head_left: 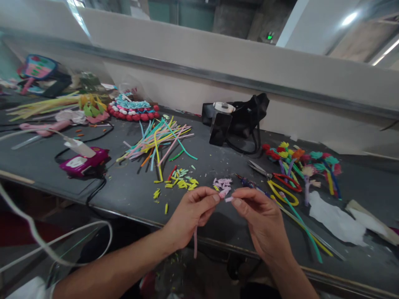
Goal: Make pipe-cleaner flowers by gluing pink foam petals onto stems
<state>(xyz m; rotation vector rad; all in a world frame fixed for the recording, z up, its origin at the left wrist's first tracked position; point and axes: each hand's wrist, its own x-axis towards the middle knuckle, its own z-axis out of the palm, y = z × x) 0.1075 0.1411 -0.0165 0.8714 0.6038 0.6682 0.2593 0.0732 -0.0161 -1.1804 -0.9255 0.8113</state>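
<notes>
My left hand (199,205) pinches a pink pipe cleaner (195,243) whose stem hangs down below the palm. At its top, between thumb and finger, a small cluster of pale pink pieces (224,192) shows. Close beside it, my right hand (258,211) pinches one short pale pink pipe cleaner piece (229,199) near the cluster; whether the two touch, I cannot tell. Just beyond my fingertips lies a little heap of pale pink cut pieces (222,182). Yellow and mint cut pieces (183,182) are scattered to its left.
Long pipe cleaners (158,143) lie piled at centre left. Scissors (280,180) with red and yellow handles, finished fuzzy flowers (299,160) and white paper (333,218) are at right. A phone (220,128) leans by a black bag (249,116). A purple device (84,162) with cables sits left.
</notes>
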